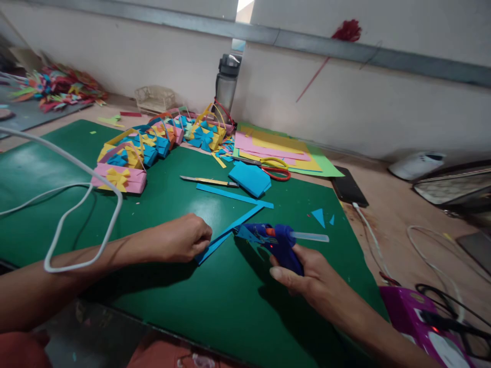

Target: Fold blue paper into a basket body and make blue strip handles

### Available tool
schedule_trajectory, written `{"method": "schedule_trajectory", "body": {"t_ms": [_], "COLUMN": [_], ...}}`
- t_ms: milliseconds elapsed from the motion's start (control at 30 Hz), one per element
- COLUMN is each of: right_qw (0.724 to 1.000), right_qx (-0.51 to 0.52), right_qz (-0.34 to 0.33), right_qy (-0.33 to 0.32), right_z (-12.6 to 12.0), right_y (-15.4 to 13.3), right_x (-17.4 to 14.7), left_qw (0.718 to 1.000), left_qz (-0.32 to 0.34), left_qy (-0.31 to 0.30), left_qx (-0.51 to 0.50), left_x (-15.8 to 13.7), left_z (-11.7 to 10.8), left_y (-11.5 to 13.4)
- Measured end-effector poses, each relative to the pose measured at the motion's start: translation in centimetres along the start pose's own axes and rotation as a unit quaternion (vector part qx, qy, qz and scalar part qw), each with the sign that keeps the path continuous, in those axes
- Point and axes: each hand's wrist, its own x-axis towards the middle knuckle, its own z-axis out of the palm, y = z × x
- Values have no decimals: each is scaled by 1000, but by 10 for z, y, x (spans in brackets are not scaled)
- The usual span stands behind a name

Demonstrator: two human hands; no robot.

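Scissors, a craft knife and paper baskets lie beyond while the left hand pinches a blue paper strip and the right hand clenches a glue gun.

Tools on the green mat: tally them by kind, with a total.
Glue gun, in the right hand: 1
Craft knife: 1
Scissors: 1
Total: 3
The left hand pins a blue strip.
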Motion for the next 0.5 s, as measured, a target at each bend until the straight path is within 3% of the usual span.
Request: {"method": "schedule_trajectory", "body": {"t_ms": [500], "right_qw": [998], "right_qx": [-4], "right_qz": [2], "right_qy": [-59], "right_z": [19], "right_y": [-13], "right_x": [-14], "left_qw": [1000], "left_qz": [3], "left_qy": [2], "left_qx": [4], "left_x": [0], "left_z": [1], "left_y": [-3]}}
